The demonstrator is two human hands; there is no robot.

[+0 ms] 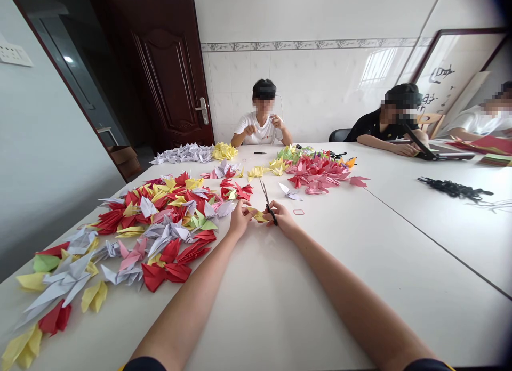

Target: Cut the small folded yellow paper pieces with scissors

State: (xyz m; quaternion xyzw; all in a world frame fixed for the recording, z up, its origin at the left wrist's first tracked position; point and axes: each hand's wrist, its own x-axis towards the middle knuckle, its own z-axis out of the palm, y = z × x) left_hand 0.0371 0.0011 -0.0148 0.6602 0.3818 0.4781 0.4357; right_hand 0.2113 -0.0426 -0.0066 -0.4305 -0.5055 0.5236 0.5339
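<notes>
Reaching over the white table (320, 307), your left forearm (200, 291) lies near the edge of the mixed pile of folded paper (172, 259); a sideways sweep of that elbow could push loose pieces about or crush their points. Farther out, your left hand (240, 219) pinches one side of a yellow folded paper (259, 216), which sits between your two hands just above the tabletop; your right hand (281, 220) grips the black-handled scissors (269, 204), its fingertips close by the paper's other side, though whether they pinch it too is hard to tell; holding both at once would leave a looser hold on each, so the paper could slip or crease if you squeeze hard. The blades point away from you, slightly parted; a turn of the right wrist toward the left could bring them near your other fingertips, or nick the paper where you don't want it. Just beyond, a white folded piece (291, 192) and the yellow pieces (256, 172) lie near the tips, and a careless forward push could snag them; farther off are the pink and red pile (320, 172) and a seated person (260, 128), apparently out of the blades' reach.
</notes>
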